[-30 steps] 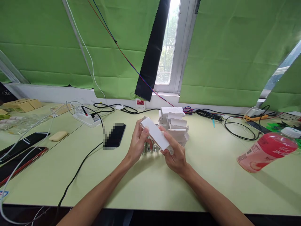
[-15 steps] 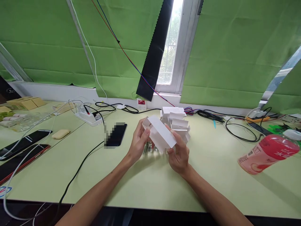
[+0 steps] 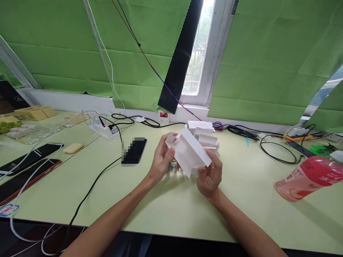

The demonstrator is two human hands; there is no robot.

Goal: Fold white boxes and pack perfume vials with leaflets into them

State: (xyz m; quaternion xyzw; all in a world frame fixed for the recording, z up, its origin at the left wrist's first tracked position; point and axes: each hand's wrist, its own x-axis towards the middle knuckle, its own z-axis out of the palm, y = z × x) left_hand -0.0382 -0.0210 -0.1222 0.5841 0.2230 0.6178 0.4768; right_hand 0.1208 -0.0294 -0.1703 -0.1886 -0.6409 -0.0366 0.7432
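Pinching a white carton (image 3: 190, 152) between left hand (image 3: 161, 161) and right hand (image 3: 210, 175); stacked cartons (image 3: 205, 136) just beyond, bare table (image 3: 171, 203) nearer.

Pale green table (image 3: 241, 200): phones (image 3: 29, 157), power strip (image 3: 103, 130), cables (image 3: 273, 151), white boxes (image 3: 205, 137), pink bottle (image 3: 311, 178).

Dark phone (image 3: 135, 150) lies at ten o'clock on the green bench (image 3: 241, 200); pink bottle (image 3: 312, 176) on its side at three o'clock.

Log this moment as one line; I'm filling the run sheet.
left hand: holds white carton end flap | right hand: grips carton's near end | carton: above table | behind: stacked white boxes
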